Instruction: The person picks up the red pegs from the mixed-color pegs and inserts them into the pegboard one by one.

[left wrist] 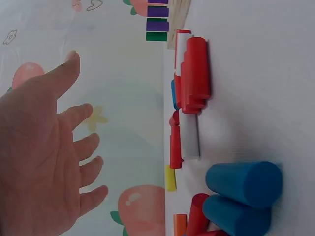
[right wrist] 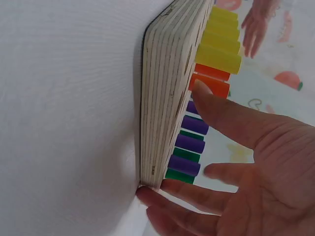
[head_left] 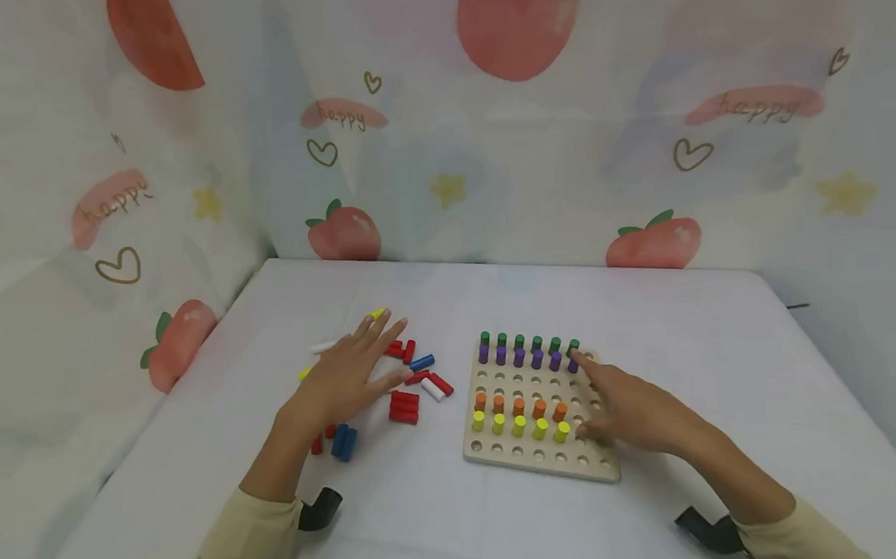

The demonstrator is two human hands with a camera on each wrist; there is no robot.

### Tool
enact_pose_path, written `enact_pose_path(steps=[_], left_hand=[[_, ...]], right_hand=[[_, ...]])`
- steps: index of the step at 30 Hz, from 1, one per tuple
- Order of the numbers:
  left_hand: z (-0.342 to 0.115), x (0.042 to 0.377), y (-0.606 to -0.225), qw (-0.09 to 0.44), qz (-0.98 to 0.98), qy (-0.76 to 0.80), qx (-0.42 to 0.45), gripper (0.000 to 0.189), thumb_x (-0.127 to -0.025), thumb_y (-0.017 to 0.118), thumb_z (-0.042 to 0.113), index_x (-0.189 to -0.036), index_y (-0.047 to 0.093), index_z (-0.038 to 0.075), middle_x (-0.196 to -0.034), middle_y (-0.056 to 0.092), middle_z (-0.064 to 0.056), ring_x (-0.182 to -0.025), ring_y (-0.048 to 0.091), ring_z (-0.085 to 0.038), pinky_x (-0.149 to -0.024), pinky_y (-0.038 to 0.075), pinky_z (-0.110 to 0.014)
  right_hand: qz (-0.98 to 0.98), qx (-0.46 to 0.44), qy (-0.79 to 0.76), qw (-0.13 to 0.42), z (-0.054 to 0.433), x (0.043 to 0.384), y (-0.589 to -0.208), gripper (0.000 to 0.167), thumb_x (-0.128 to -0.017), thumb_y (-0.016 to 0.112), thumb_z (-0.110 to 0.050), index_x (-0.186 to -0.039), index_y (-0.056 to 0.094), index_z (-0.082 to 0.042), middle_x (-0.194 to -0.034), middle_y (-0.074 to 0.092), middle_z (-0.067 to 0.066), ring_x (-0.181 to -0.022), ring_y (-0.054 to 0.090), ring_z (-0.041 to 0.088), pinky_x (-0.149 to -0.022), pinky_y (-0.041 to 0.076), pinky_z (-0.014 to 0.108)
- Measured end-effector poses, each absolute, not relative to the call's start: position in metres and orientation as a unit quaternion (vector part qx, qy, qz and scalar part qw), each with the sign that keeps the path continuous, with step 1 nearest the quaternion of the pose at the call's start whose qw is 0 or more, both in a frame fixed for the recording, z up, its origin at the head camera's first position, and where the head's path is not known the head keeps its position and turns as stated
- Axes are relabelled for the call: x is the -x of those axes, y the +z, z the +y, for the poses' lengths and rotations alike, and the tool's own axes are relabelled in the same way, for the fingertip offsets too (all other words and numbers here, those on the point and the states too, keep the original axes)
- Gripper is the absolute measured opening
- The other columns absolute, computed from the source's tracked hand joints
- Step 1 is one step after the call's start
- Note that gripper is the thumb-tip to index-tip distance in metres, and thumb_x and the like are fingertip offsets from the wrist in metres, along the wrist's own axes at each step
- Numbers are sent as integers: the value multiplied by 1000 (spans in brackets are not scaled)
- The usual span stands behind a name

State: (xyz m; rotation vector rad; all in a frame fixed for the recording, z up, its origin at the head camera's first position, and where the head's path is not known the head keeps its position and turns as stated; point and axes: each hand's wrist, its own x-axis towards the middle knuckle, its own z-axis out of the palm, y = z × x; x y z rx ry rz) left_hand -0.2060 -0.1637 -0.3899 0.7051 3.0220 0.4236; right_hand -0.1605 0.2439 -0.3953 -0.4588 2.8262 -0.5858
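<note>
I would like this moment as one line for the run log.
left hand: hovers over loose pegs | right hand: at right side of pegboard | standing pegs: green, purple, orange, yellow

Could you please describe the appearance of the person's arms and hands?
There are beige fabric sleeves, with a curved black piece showing at the end of each. The left hand and right hand are bare, without gloves or visible rings.

- We are counting one pegboard [head_left: 529,460]
- Toward far edge: six green pegs [head_left: 520,340], six purple pegs [head_left: 519,359]
- Toward near edge: five orange pegs [head_left: 518,407], five yellow pegs [head_left: 519,427]
- Past left edge, at least: eight reds [head_left: 404,406], three blues [head_left: 422,362], two whites [head_left: 433,389], two loose yellows [left wrist: 170,178], one loose orange [left wrist: 180,224]
</note>
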Motion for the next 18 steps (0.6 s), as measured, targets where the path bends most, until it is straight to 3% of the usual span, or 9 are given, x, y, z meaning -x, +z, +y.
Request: enact_pose_path(steps=[5,10,15,18], left_hand=[[-166,215,-385,47,960,177,-213,81,-101,58,53,-167,21,25,-172,15,-9,-156,14,-33,-116,27,-63],[-170,226,-389,92,944,246,-198,77,-104,56,51,-167,18,31,-172,15,-4,-154,21,-33,-108,40,-64],[-173,238,-398,109,936,285,-175,69,-105,62,35,-164,29,26,-167,30,-8,-151,29,-34,-108,42,-59],[-173,247,-403,104,941,276,-165,64,-104,66,27,-161,38,21,-161,39,-12,-148,34,-35,-108,43,-56]], right_hand=[[964,152,-194,98,246,163,-394,109,-81,90,-37,-161,27,-1,-150,41,36,-129,50,53,-95,48,67],[962,149,-207,99,255,167,-393,100,-78,92,-32,-149,39,14,-143,46,36,-114,62,42,-90,55,57],[957,144,-226,110,263,171,-394,91,-77,93,-31,-141,49,16,-139,49,33,-108,64,38,-84,58,50],[956,144,-230,111,266,174,-395,92,-75,94,-31,-143,49,13,-128,54,28,-98,62,31,-77,57,43]])
